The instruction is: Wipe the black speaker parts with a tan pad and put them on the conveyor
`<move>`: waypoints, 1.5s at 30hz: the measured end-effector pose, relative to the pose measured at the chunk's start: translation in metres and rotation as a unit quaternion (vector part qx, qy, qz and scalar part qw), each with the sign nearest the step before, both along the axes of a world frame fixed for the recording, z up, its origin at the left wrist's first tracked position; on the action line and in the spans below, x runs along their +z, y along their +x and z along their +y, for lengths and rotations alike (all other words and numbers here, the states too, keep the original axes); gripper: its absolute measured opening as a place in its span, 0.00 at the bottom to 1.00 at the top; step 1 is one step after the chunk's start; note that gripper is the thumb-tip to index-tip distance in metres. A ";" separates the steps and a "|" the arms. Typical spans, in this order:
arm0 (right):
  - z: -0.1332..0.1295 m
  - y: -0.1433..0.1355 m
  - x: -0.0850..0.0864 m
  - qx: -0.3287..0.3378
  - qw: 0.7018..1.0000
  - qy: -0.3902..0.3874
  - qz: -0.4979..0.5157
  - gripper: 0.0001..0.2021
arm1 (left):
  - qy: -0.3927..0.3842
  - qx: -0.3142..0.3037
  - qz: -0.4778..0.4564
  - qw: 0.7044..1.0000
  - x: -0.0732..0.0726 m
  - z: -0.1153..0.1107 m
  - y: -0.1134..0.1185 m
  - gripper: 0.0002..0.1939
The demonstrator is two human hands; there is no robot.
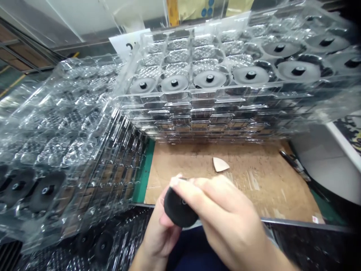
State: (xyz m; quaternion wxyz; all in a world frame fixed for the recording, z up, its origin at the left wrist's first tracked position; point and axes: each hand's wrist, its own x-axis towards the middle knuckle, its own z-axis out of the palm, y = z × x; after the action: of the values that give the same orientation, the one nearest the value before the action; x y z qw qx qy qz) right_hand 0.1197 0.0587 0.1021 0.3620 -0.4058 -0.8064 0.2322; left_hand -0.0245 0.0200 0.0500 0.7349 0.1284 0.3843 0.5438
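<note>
Right hand (229,214) and left hand (161,235) fingers are clamped on a round matte-black disc (178,211), which might be dropped if unevenly pressed.

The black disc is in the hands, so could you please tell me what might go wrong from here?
The disc might slip from the left hand and drop past the table edge. The right hand could brush the pale wedge lying near it. A bump could shift the tray stack.
</note>
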 end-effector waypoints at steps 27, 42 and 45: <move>-0.014 -0.003 0.006 0.023 0.997 -0.022 0.074 0.15 | -0.020 -0.011 -0.060 0.998 0.008 0.003 0.007 0.26; -0.026 0.026 0.001 -0.021 0.997 -0.052 -0.055 0.14 | -0.043 -0.042 -0.090 0.994 0.021 0.006 0.005 0.27; -0.010 0.029 0.010 0.038 0.997 -0.013 -0.069 0.13 | -0.080 -0.066 -0.101 0.989 0.025 0.006 0.011 0.26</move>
State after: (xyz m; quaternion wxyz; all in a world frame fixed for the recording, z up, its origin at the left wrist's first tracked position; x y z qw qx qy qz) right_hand 0.1484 0.0489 0.1120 0.2907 -0.3949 -0.8412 0.2277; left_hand -0.0133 0.0255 0.0752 0.8123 0.0392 0.3408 0.4717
